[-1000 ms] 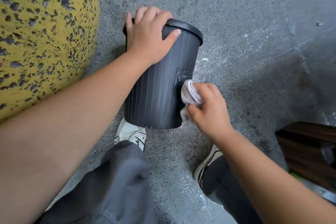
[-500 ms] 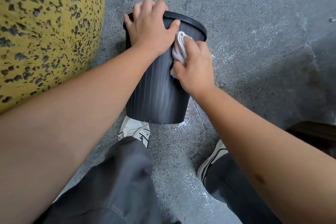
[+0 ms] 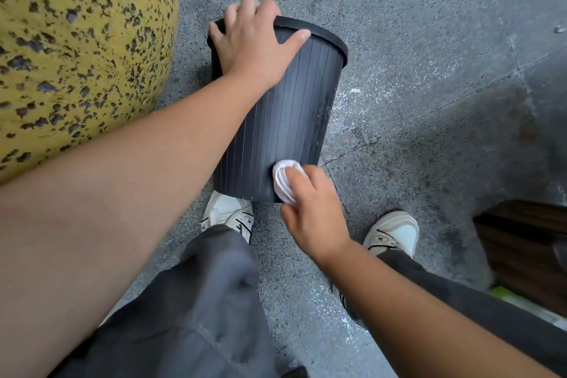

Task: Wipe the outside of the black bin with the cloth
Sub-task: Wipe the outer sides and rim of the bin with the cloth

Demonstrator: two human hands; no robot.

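A black ribbed bin stands on the grey floor, tilted a little toward me. My left hand clasps its rim at the top left, fingers over the edge and thumb stretched across the wall. My right hand is closed on a bunched white cloth, which presses against the bin's lower right wall near the base. The bin's inside is hidden from here.
A large yellow pitted rounded surface fills the upper left, close to the bin. My two white shoes and dark trouser legs stand just below the bin. A dark wooden piece sits at the right edge.
My right hand has slid the cloth down the bin's wall from near the rim to the base. The left hand has kept its hold on the rim.
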